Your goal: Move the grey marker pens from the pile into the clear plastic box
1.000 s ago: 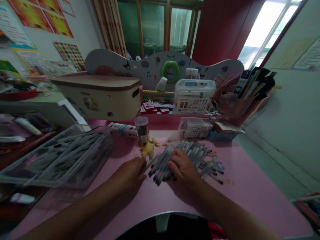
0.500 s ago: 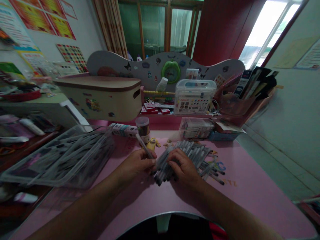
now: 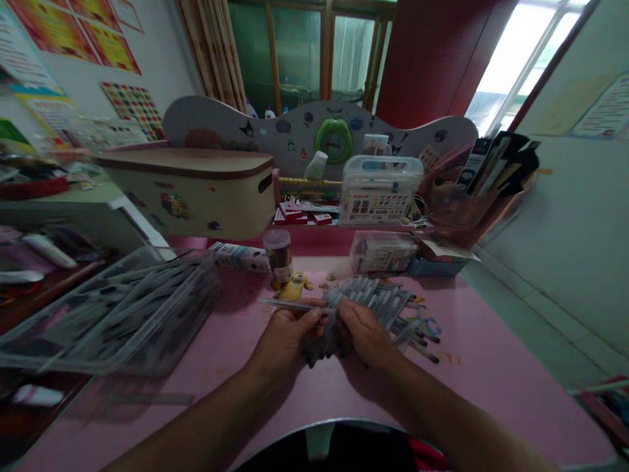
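Observation:
My left hand (image 3: pixel 289 334) is closed around a slim translucent pen (image 3: pixel 280 303), which lies nearly level and points left. My right hand (image 3: pixel 366 331) is pinched at the pen's right end, its fingertips almost meeting those of the left. Exactly what the right fingertips grip is hidden. Beneath and behind the right hand lies a heap of clear-barrelled pens (image 3: pixel 388 298) with dark ends, spread over the pink desk (image 3: pixel 491 400). To the left, a clear plastic box (image 3: pixel 118 367) holds many similar long, thin pieces.
A clear round tub (image 3: pixel 278 252) and a long white carton (image 3: pixel 240 257) stand behind my left hand. Behind the pens are a clear case (image 3: pixel 383 252) and a blue box (image 3: pixel 437 265). A lidded cream bin (image 3: pixel 196 196) and a handled case (image 3: pixel 381 190) sit on the shelf.
My left hand has swung the pen from a steep tilt to nearly level and moved right. My right hand has come off the heap's top to meet the pen's end.

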A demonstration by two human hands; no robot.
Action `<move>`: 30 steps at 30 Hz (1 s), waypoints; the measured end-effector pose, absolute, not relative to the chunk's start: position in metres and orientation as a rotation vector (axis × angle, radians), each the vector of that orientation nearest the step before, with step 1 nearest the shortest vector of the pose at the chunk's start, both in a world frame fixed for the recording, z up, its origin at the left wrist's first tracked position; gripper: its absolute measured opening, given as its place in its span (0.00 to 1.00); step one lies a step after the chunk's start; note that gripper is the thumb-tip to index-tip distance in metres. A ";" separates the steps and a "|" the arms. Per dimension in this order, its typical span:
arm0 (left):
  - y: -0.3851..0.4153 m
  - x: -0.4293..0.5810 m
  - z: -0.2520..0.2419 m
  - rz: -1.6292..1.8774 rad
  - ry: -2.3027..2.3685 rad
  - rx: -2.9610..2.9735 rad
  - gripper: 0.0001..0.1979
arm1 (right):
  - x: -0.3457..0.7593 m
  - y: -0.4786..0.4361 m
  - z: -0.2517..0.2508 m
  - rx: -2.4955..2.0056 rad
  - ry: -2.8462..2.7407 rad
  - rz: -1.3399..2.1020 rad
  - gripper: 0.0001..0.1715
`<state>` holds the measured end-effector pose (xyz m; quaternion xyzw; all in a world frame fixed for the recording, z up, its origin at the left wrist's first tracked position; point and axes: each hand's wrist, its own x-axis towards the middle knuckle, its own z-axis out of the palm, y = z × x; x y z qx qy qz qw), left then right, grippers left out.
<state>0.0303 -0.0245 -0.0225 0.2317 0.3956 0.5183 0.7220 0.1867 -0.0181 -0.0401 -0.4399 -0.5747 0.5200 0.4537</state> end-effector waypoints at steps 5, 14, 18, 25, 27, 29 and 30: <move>-0.026 0.021 -0.020 1.196 0.909 0.553 0.14 | 0.186 -0.016 -0.043 -1.078 -1.298 1.410 0.29; -0.028 0.016 -0.022 1.232 0.924 0.579 0.14 | 0.185 -0.019 -0.037 -1.065 -1.296 1.341 0.30; -0.029 0.017 -0.020 1.241 0.921 0.569 0.14 | 0.183 -0.022 -0.031 -1.040 -1.257 1.314 0.25; -0.027 0.015 -0.025 1.245 0.922 0.565 0.14 | 0.186 -0.021 -0.040 -0.916 -1.249 1.310 0.16; -0.027 0.016 -0.027 1.244 0.912 0.555 0.14 | 0.186 -0.020 -0.040 -0.964 -1.254 1.318 0.13; -0.027 0.017 -0.028 1.248 0.915 0.549 0.13 | 0.187 -0.019 -0.039 -1.045 -1.320 1.280 0.20; -0.027 0.017 -0.028 1.251 0.918 0.549 0.13 | 0.187 -0.018 -0.038 -1.076 -1.361 1.248 0.24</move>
